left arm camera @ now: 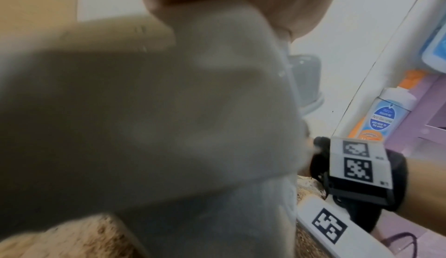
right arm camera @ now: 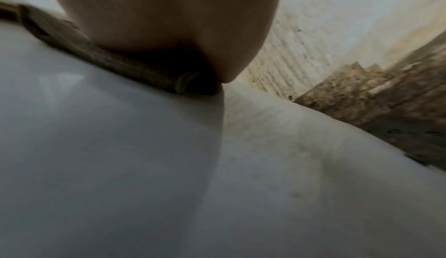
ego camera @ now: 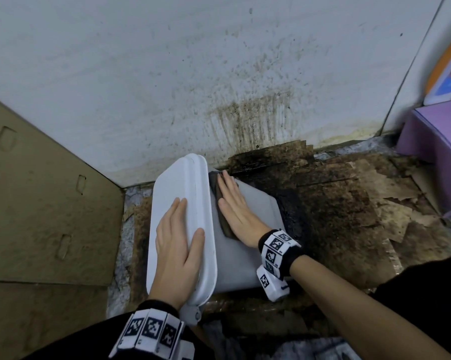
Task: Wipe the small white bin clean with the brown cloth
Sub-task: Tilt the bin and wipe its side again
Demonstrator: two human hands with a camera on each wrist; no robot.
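Flat on the lid, the left hand [ego camera: 176,252] lies with fingers straight and spread, thumb along the lid's right edge; it grips nothing and seems placed there as a brace, to stop the small white bin [ego camera: 247,245] rocking or sliding while the other hand works. That lid [ego camera: 179,193] faces left toward a cardboard box [ego camera: 45,198], since the bin lies tipped on its side on the floor, turning one broad side wall upward where it is easy to reach.

On that upturned wall the right hand [ego camera: 236,207] presses down, palm flat and fingers straight, close together. Under it sits the brown cloth [ego camera: 223,216], folded into a pad, a dark strip showing along the hand's left side just beside the lid's rim. An open palm spreads pressure over the whole pad, which suits rubbing better than pinching would. From the right wrist view the cloth's folded edge [right arm camera: 149,79] lies tight against the plastic, and faint smudges remain on the wall beyond it, so the wiping looks unfinished.

Around the bin, stained cardboard sheets [ego camera: 349,198] cover the floor, and the wall [ego camera: 245,118] behind is spattered brown.
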